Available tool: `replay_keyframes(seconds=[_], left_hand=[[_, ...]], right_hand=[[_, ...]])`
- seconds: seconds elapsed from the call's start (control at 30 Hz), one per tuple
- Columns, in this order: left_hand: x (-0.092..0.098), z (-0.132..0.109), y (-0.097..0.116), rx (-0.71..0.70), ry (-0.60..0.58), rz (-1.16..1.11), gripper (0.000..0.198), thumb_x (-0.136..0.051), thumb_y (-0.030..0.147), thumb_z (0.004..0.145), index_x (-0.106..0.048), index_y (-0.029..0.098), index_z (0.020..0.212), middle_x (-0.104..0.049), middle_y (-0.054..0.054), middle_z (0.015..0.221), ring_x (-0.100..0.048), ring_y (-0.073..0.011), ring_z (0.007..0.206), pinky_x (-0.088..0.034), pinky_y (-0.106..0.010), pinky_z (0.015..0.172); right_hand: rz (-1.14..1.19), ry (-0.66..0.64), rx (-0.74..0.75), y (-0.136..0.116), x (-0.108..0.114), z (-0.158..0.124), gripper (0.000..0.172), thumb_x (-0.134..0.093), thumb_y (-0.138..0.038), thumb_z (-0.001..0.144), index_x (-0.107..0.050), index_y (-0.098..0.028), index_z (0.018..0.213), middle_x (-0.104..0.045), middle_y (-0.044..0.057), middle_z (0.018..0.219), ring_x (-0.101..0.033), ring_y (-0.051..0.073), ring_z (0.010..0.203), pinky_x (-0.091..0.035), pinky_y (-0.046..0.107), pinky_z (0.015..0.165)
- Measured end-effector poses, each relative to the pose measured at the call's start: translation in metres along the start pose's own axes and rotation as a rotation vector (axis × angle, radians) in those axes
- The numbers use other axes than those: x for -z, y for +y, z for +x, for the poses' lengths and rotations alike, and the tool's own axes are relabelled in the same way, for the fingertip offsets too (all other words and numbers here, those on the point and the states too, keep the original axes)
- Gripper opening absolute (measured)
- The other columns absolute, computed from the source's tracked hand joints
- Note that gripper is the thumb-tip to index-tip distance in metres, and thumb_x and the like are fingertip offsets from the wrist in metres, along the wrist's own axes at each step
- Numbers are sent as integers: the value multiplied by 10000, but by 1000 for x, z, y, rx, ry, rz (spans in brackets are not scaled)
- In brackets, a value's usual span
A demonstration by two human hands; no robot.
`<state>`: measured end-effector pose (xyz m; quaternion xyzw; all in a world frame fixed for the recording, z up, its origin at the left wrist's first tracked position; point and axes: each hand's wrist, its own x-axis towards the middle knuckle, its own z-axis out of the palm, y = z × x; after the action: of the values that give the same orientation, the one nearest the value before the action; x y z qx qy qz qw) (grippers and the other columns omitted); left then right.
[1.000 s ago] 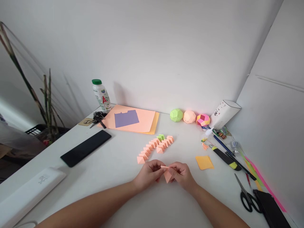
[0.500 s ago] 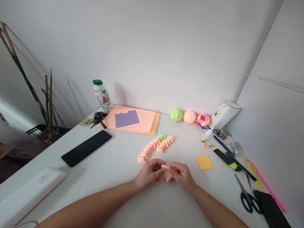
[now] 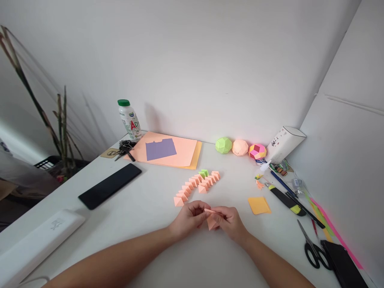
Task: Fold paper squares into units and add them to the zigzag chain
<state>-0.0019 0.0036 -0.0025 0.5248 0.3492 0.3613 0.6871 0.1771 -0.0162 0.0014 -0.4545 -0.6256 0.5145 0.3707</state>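
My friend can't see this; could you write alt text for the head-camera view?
Left hand and right hand hold a folded peach paper piece over a white table. Rows of similar pieces lie beyond, scissors at right.

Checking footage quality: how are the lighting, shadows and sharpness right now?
Head view: soft light, a faint shadow on the wall right of the bottle, a bright streak at far left; also head view: the folded peach paper looks fairly clear between left hand and right hand, though partly covered.
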Motion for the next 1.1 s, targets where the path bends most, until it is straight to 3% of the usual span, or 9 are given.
replay_keyframes(seconds=[0.27, 0.43, 0.6, 0.83, 1.1], left_hand=[[-1, -1, 1, 23, 28, -42, 297, -658, 416, 727, -596, 143, 827, -423, 72, 527, -360, -52, 445, -287, -192, 430], [-1, -1, 1, 25, 25, -44, 301, -661, 421, 719, -600, 146, 826, -402, 78, 516, -351, -54, 442, -278, -195, 431], [-2, 0, 2, 48, 28, -27, 317, -670, 432, 700, -605, 150, 827, -438, 67, 534, -367, -57, 441, -287, -201, 431], [-3, -2, 6, 45, -3, -7, 247, -644, 390, 741, -587, 150, 744, -493, 44, 556, -384, -56, 451, -291, -195, 434], [-3, -3, 8, 36, -25, -19, 228, -621, 363, 771, -565, 148, 720, -440, 64, 510, -348, -50, 441, -266, -186, 428]], right_hand=[[-123, -80, 41, -3, 2, 1, 345, -479, -394, 880, -681, -138, 769, -403, -46, 473, -391, 69, 405, -315, 184, 389], [-114, -84, 27, -3, 3, 1, 339, -485, -396, 873, -661, -139, 739, -386, -47, 467, -379, 78, 421, -299, 193, 401], [-94, -99, 27, -4, 5, 1, 362, -493, -369, 867, -569, -152, 588, -368, -53, 452, -351, 75, 425, -277, 200, 409], [-80, -86, 7, -4, 4, 1, 356, -504, -374, 856, -561, -155, 581, -386, -55, 434, -339, 78, 423, -270, 213, 413], [-97, -81, 11, -3, 4, 1, 388, -494, -390, 859, -546, -155, 554, -375, -54, 433, -336, 81, 436, -273, 214, 415]])
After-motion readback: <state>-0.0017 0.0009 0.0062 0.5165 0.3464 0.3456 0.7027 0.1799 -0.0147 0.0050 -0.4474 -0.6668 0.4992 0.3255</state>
